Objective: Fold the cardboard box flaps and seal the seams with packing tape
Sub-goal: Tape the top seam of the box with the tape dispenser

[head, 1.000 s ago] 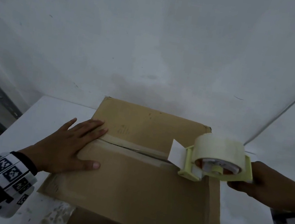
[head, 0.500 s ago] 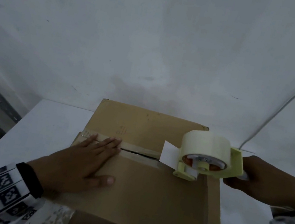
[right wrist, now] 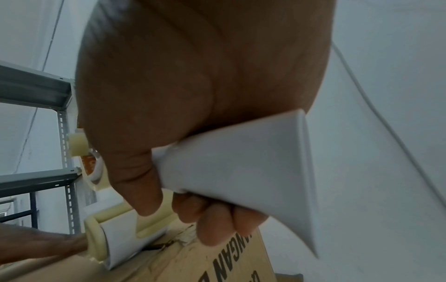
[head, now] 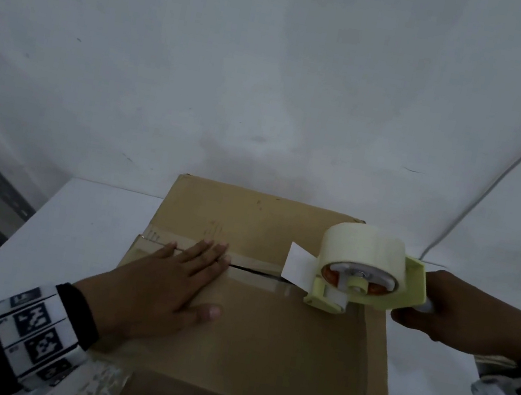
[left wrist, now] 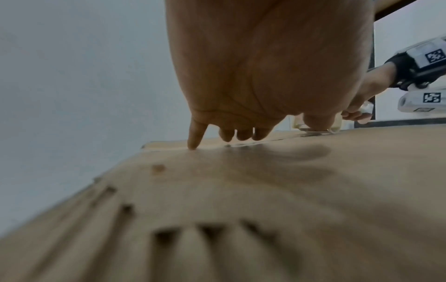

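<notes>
Flaps already folded down on the cardboard box [head: 250,328], lying on the white table [head: 78,235] in the lower centre of the head view, with the left hand [head: 167,282] pressed flat, fingers straight, across the centre seam [head: 253,270]. Tape dispenser [head: 366,278] at the right end of that seam, handle wrapped by the curled right hand [head: 431,307]. Judging by the dark gap between hand and dispenser, centre seam mostly unsealed; edge seams apparently untaped too.
</notes>
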